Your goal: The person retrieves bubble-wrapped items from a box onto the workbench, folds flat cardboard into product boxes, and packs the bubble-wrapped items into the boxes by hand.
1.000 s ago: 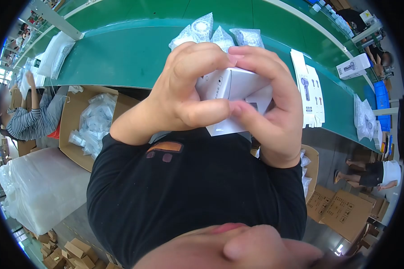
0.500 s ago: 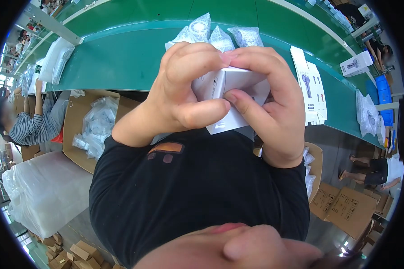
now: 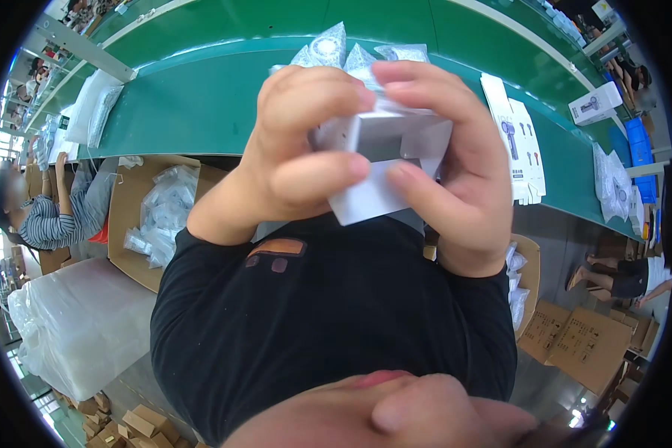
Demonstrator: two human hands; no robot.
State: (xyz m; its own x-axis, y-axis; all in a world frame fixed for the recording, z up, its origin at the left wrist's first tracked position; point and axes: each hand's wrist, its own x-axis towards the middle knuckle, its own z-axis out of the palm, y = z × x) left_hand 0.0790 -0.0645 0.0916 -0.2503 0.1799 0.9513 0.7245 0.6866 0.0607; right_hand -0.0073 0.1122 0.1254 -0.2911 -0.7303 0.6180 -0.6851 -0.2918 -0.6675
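Observation:
Between my two hands, over the front of the bench, is a white paperboard box (image 3: pixel 384 142). One end of it faces me unfolded, with a white flap (image 3: pixel 364 196) hanging from the lower edge, and I can see into its pale inside. My left hand (image 3: pixel 306 138) grips the box's left side, thumb low and fingers over the top. Around the right side, my right hand (image 3: pixel 455 157) is curled, its thumb near the flap. Just beyond my fingers lie several clear bubble-wrapped items (image 3: pixel 327 48); their contents are hard to make out.
Flat printed cartons (image 3: pixel 520 142) lie right on the green bench (image 3: pixel 194 104). Bubble bags (image 3: pixel 101 112) sit left. A carton of bagged items (image 3: pixel 164 216) stands below left, another (image 3: pixel 526 276) lower right. A co-worker in stripes (image 3: pixel 45 216) is far left; another person (image 3: pixel 627 280) is right.
The box end has opened out and turned toward me, so its inside now shows. My thumbs have moved apart, and the flap hangs lower left.

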